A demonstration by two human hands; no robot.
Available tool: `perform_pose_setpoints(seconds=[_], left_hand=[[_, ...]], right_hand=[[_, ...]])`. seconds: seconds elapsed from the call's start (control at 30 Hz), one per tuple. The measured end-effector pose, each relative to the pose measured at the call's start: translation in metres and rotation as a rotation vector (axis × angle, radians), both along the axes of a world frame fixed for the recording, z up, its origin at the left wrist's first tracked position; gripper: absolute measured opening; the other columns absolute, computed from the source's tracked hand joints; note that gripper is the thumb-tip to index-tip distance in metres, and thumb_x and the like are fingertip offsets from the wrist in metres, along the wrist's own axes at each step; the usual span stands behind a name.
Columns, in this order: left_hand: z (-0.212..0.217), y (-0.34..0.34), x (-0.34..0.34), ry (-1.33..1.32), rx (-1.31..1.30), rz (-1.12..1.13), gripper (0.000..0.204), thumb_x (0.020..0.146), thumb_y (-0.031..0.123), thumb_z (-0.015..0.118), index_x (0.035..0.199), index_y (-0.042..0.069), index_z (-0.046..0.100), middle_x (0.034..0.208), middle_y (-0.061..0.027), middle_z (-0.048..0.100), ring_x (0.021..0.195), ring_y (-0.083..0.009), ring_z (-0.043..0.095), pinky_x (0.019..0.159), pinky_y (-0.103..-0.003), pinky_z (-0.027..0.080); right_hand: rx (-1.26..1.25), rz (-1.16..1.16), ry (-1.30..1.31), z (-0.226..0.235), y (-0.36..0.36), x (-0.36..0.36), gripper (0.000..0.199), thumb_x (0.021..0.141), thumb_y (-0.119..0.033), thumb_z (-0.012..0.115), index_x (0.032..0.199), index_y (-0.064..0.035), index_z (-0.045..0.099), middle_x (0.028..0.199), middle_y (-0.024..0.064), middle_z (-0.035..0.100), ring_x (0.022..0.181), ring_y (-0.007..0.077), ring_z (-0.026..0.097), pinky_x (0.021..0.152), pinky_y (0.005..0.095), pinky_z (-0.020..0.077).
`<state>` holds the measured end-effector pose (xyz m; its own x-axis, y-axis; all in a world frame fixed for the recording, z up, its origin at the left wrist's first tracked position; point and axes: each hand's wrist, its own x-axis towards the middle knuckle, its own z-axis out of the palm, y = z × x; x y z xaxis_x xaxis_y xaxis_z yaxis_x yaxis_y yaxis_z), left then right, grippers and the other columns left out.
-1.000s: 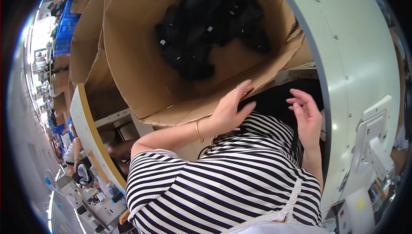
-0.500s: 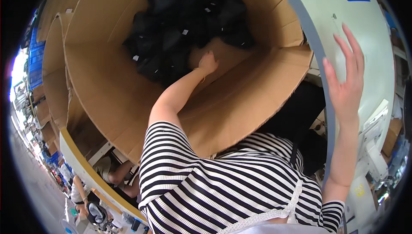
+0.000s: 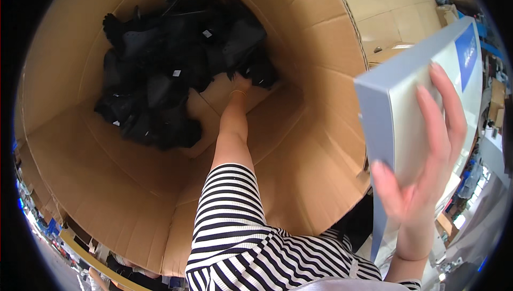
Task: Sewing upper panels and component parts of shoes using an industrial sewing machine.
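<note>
My left arm reaches deep into a large cardboard box (image 3: 176, 195). At the near right edge of a heap of black cloth-like pieces (image 3: 165, 50), my left hand (image 3: 242, 83) has its fingers bent closed against the rim of a black piece (image 3: 261, 72). The fingers look small there and their tips are partly hidden. Small white tags show on several of the pieces; their exact kind cannot be made out. My right hand (image 3: 425, 152) is outside the box on the right, fingers spread and holding nothing, over the corner of a pale table panel (image 3: 409, 115).
The box's tall right wall (image 3: 336, 77) stands between my two hands. Behind the panel lies more cardboard (image 3: 401, 8). Low on the left runs a yellow-edged table (image 3: 101, 264), with parts of other people beside it.
My view has shifted, so the box fills more of the left and middle. My left hand has moved from the bare cardboard to the black pieces. My right hand stays spread beside the panel.
</note>
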<state>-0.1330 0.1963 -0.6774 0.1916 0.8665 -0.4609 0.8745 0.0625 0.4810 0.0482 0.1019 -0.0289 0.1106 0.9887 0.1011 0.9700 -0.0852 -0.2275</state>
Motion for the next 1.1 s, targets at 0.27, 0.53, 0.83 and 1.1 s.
perform_pose_setpoints(seconds=[0.27,0.53,0.83,1.1], left_hand=[[0.117,-0.027,0.025,0.185,-0.141,-0.415,0.043,0.084,0.034,0.06,0.121,0.013,0.057,0.114,-0.0145,0.062,0.112,-0.0328,0.055,0.1,-0.046,0.037],[0.192,0.036,0.007,-0.426,0.021,0.338,0.071,0.083,0.052,0.061,0.116,-0.01,0.051,0.093,-0.0272,0.066,0.096,-0.0382,0.063,0.087,-0.046,0.046],[0.195,0.086,0.097,0.078,-0.06,0.074,0.104,0.077,0.05,0.068,0.14,-0.012,0.014,0.116,-0.0235,0.06,0.111,-0.0347,0.058,0.093,-0.043,0.046],[0.185,0.128,0.089,0.208,-0.204,0.191,0.081,0.086,0.059,0.049,0.133,-0.006,0.041,0.126,-0.0207,0.056,0.117,-0.0316,0.055,0.096,-0.042,0.045]], right_hand=[[-0.052,0.017,0.035,0.007,0.001,0.007,0.067,0.077,-0.036,0.058,0.134,-0.0053,0.04,0.14,0.024,0.033,0.128,0.0396,0.037,0.104,0.0499,0.0326],[-0.012,-0.023,0.034,0.006,-0.004,0.01,0.066,0.074,-0.024,0.061,0.134,-0.0048,0.041,0.139,0.0228,0.034,0.128,0.0382,0.038,0.104,0.0481,0.0342],[0.043,0.044,0.095,0.008,-0.004,0.019,0.064,0.067,-0.014,0.066,0.127,0.001,0.049,0.136,0.0232,0.039,0.125,0.0386,0.041,0.103,0.0468,0.0364],[0.072,0.078,0.105,0.003,0.0,0.019,0.063,0.067,-0.014,0.067,0.125,0.0004,0.049,0.134,0.0239,0.04,0.124,0.0393,0.042,0.101,0.0487,0.0388]])
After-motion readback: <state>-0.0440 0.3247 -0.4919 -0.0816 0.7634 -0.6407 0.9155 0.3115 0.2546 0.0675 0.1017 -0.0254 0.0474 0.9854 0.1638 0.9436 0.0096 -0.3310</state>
